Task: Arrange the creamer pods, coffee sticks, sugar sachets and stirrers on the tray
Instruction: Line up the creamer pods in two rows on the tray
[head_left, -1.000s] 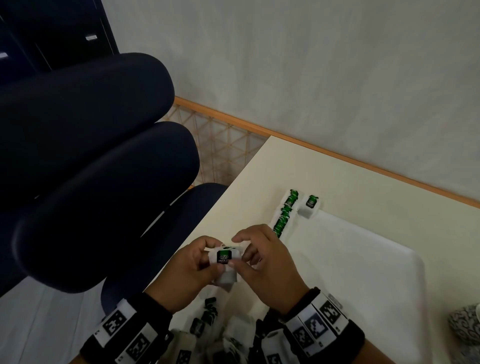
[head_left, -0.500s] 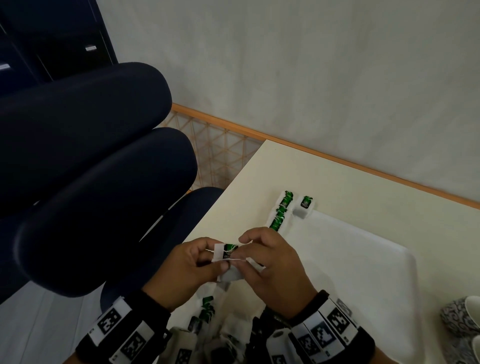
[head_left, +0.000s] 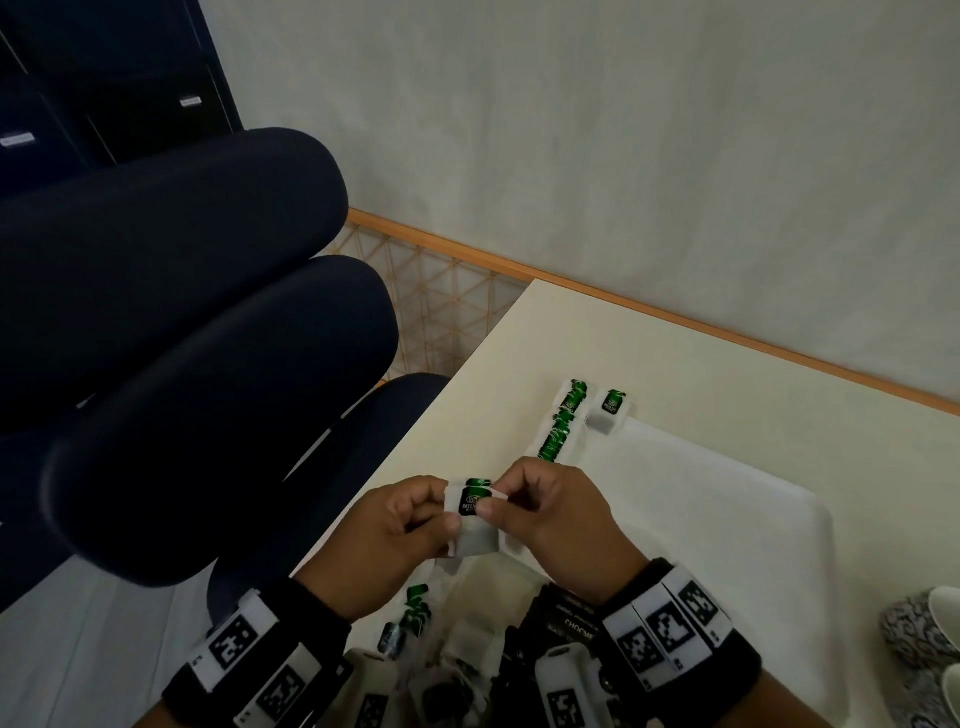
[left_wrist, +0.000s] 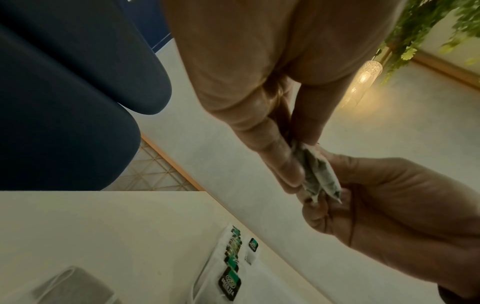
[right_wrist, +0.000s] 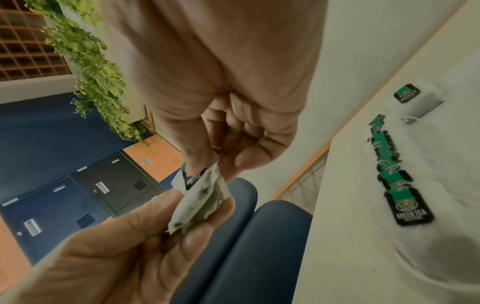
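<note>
Both hands hold one small white sachet (head_left: 474, 519) with a black-and-green label, just above the near left corner of the white tray (head_left: 727, 525). My left hand (head_left: 445, 506) pinches its left side and my right hand (head_left: 493, 499) pinches its top right. In the wrist views the sachet (left_wrist: 320, 176) (right_wrist: 202, 197) looks creased between thumbs and fingers. A row of like sachets (head_left: 561, 426) lies along the tray's left edge, and a single sachet (head_left: 610, 410) sits at its far corner.
A dark blue chair (head_left: 182, 338) stands close on the left, beyond the table edge (head_left: 415, 452). Loose sachets (head_left: 415, 618) and dark packets (head_left: 576, 623) lie under my wrists. Patterned cups (head_left: 919, 639) stand at the right edge.
Both hands keep hold of the sachet. My right fingers have shifted along its top edge and the label now faces up more squarely.
</note>
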